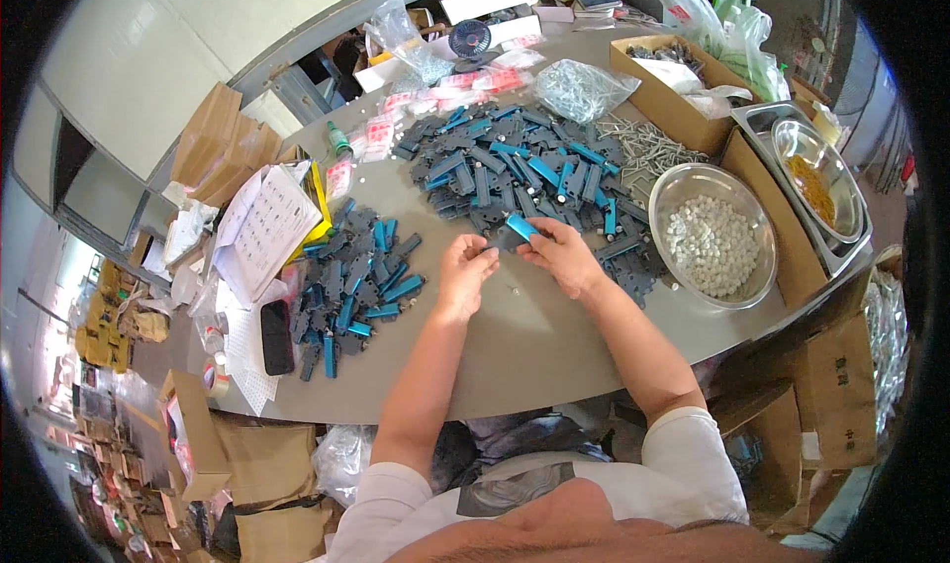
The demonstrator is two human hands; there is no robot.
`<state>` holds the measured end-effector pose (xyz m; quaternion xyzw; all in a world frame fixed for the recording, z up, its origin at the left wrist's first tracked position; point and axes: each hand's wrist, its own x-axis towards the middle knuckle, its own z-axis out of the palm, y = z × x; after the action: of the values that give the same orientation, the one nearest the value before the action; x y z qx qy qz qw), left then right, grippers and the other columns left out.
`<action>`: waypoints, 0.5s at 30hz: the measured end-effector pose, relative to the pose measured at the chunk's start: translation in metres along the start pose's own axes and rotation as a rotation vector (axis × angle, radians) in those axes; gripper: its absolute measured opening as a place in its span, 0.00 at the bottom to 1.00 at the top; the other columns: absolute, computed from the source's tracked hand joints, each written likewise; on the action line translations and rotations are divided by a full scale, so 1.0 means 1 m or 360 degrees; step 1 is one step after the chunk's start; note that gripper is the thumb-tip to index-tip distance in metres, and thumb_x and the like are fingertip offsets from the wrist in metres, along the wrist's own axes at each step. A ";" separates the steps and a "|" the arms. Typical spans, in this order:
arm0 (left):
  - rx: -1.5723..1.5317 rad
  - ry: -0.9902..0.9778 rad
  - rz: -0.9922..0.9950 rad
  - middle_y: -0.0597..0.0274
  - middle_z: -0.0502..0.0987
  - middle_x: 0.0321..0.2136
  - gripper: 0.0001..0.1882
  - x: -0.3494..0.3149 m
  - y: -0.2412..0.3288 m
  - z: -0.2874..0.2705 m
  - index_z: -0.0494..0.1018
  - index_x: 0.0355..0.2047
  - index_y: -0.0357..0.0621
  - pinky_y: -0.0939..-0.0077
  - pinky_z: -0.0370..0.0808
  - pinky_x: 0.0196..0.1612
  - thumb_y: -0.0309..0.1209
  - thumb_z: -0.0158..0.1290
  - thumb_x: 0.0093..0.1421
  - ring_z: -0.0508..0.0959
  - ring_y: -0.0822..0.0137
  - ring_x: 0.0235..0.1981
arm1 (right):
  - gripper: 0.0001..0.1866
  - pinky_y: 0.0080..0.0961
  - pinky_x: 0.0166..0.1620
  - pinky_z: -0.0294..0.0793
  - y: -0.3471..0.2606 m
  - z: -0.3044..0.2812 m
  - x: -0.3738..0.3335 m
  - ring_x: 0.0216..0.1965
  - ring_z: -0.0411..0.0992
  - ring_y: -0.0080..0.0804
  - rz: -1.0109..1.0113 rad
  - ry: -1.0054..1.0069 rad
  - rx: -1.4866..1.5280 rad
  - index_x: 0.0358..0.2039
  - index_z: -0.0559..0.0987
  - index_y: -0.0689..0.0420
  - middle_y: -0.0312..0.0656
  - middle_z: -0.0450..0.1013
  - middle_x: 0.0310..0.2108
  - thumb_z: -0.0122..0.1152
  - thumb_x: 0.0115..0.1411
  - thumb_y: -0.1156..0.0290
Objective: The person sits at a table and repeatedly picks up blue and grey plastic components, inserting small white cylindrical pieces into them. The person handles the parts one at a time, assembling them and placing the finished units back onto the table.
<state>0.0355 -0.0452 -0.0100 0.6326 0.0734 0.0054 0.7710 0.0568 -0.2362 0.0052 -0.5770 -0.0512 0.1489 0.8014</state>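
A small oblong part with a bright blue face and dark grey body [520, 229] is held over the bare near side of the table. My right hand [562, 258] is closed on it, thumb and fingers gripping its right end. Just left of it, my left hand [469, 274] is pinched shut near the part's dark end; what lies between those fingertips is too small to make out. Beyond both hands spreads a large pile of similar grey and blue parts [485, 177]. A smaller heap of them [346, 286] lies to the left of my left forearm.
On the right stands a steel bowl of white round pieces [714, 251], beside loose screws [643, 147] and a metal tray [851, 236]. A bag of hardware [584, 90] and a small fan [470, 39] sit farther back. Papers [267, 222] and a phone [277, 337] lie left.
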 end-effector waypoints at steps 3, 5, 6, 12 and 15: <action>-0.0361 -0.0030 -0.0008 0.61 0.71 0.39 0.17 -0.015 0.014 0.019 0.68 0.45 0.42 0.73 0.75 0.43 0.19 0.54 0.55 0.75 0.68 0.38 | 0.15 0.23 0.44 0.75 0.004 0.006 -0.001 0.39 0.73 0.27 0.0048 0.0031 0.0270 0.51 0.69 0.63 0.40 0.70 0.40 0.49 0.64 0.76; -0.0302 -0.0211 -0.0079 0.60 0.69 0.44 0.20 -0.016 0.014 0.020 0.67 0.49 0.42 0.71 0.75 0.47 0.18 0.52 0.55 0.75 0.68 0.41 | 0.14 0.23 0.45 0.74 0.004 0.008 -0.001 0.40 0.72 0.26 0.0042 0.0043 0.0284 0.51 0.69 0.63 0.39 0.70 0.39 0.48 0.64 0.76; -0.0225 -0.0225 -0.0086 0.62 0.73 0.39 0.19 -0.016 0.012 0.022 0.69 0.49 0.40 0.75 0.75 0.42 0.18 0.49 0.56 0.75 0.71 0.37 | 0.14 0.24 0.46 0.74 0.002 0.010 -0.001 0.40 0.72 0.26 0.0031 0.0035 0.0313 0.50 0.69 0.63 0.39 0.70 0.39 0.48 0.65 0.76; 0.0516 -0.0265 0.0119 0.70 0.74 0.24 0.06 -0.007 -0.012 0.015 0.75 0.34 0.39 0.81 0.67 0.29 0.25 0.54 0.56 0.70 0.78 0.26 | 0.11 0.24 0.48 0.72 0.013 0.012 0.001 0.41 0.70 0.23 -0.0127 -0.0179 0.0222 0.47 0.70 0.60 0.36 0.69 0.38 0.49 0.65 0.76; 0.0959 -0.0352 -0.0036 0.71 0.74 0.25 0.06 -0.005 0.006 0.006 0.75 0.34 0.39 0.81 0.67 0.32 0.27 0.53 0.59 0.69 0.79 0.26 | 0.10 0.23 0.45 0.71 0.017 0.013 0.000 0.39 0.69 0.22 -0.0181 -0.0216 0.0317 0.46 0.71 0.60 0.35 0.70 0.36 0.49 0.65 0.76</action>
<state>0.0318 -0.0501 -0.0022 0.8283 -0.0054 -0.0940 0.5523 0.0502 -0.2190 -0.0067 -0.4794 -0.1227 0.1463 0.8566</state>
